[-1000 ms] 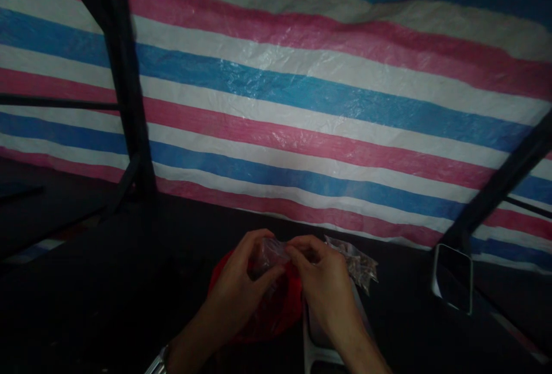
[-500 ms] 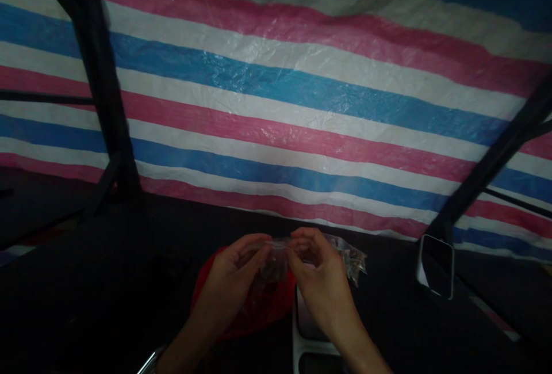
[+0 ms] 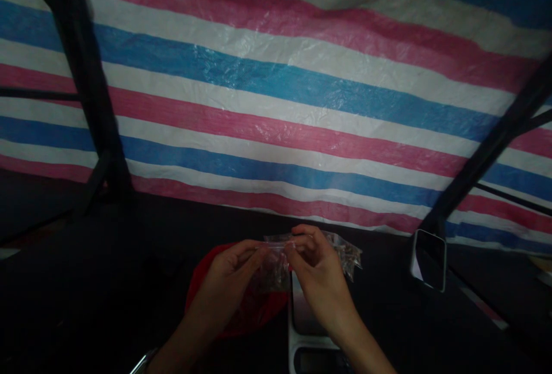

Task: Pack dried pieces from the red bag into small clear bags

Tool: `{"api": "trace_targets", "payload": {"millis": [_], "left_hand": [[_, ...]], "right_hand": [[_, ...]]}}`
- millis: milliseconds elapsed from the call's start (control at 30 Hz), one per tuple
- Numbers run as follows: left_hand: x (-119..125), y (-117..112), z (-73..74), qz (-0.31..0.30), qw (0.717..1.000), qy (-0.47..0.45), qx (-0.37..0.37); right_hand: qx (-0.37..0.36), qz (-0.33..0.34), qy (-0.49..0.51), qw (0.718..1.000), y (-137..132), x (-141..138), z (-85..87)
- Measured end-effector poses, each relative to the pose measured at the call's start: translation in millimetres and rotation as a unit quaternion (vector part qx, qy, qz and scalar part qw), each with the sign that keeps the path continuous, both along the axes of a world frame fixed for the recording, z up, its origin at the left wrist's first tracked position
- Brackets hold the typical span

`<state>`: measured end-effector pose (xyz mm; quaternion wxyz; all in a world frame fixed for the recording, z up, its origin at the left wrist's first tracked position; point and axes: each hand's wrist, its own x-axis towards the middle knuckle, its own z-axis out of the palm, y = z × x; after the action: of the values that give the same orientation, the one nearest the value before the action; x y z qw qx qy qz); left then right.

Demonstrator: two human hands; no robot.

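Observation:
Both hands pinch a small clear plastic bag (image 3: pixel 276 256) over a dark table. My left hand (image 3: pixel 228 279) grips the bag's left top edge with closed fingers. My right hand (image 3: pixel 317 270) grips its right top edge, fingers pinched. Under the hands lies a red plastic bag (image 3: pixel 248 310). A second clear bag (image 3: pixel 347 253) holding small dark bits lies just behind my right hand. A light grey tray-like part (image 3: pixel 302 334) sits below my right wrist.
A phone (image 3: pixel 428 259) stands propped at the right on the dark table (image 3: pixel 107 282). A red, white and blue striped tarp (image 3: pixel 280 92) hangs behind. Dark metal frame bars cross at left (image 3: pixel 86 86) and right (image 3: pixel 483 161).
The view has shifted right and slightly up. The hands have drawn apart a little, stretching the clear bag's top edge between them; before, the bag was bunched in my fingers.

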<state>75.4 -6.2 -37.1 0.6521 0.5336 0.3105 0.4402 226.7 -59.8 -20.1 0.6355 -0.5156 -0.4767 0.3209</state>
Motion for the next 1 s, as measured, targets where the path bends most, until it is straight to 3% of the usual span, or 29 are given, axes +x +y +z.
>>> {"api": "trace_targets", "payload": {"millis": [200,500,667,733,867,1000], "left_hand": [[-1.5,-1.2,-0.4,-0.001,1.000,-0.004,0.014],[-3.1,-6.4,4.1,-0.009,0.999,-0.013,0.034],[-0.6,-8.4,-9.4,0.002,0.990,0.084,0.109],[-2.0,-5.4,-17.7,0.053,0.968,0.181,0.165],[-15.2,8.2,-29.3,0.147,0.872,0.350,0.307],[-40.8,22.0,-38.9,0.230,0.817,0.426,0.313]], "right_hand": [[0.012,-0.026,-0.001,1.000,-0.6,-6.9,5.1],[0.001,-0.014,-0.004,1.000,-1.0,-19.1,0.5],[-0.028,0.016,-0.057,0.998,-10.6,18.4,11.7],[-0.053,-0.025,-0.125,0.990,-15.4,47.0,9.1],[-0.131,-0.058,-0.255,0.956,-18.9,93.7,-12.8],[-0.102,-0.134,-0.325,0.931,-17.3,100.5,-22.9]]}}
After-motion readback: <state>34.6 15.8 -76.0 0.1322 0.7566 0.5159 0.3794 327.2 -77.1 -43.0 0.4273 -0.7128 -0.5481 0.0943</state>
